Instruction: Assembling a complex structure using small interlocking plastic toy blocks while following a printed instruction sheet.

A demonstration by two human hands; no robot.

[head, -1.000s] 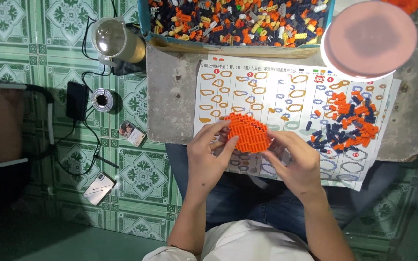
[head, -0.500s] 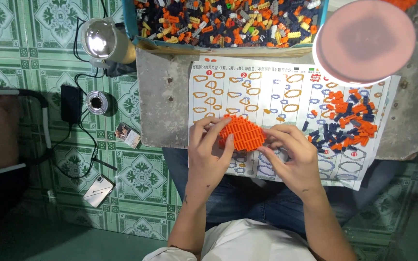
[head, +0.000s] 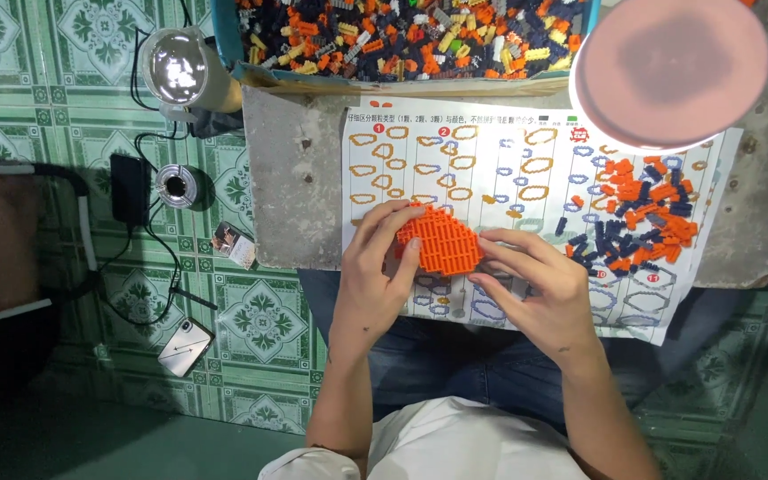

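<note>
A flat orange slab built of small bricks [head: 438, 240] lies over a white printed sheet with outlined shapes [head: 508, 169] on a grey table [head: 300, 187]. My left hand [head: 380, 267] grips the slab's left edge, thumb on top. My right hand [head: 531, 289] holds its right edge with the fingertips. A heap of loose orange and dark blue bricks [head: 637, 218] sits on the sheet to the right of my right hand.
A blue-rimmed tray of mixed small bricks [head: 411, 36] stands at the table's far edge. A round pink lamp head [head: 673, 71] hangs over the right. On the green tiled floor at left lie a lamp [head: 180, 76], cables, a charger [head: 129, 187] and a phone [head: 186, 347].
Both hands keep hold of the orange slab and turn it slightly. The view has shifted a little.
</note>
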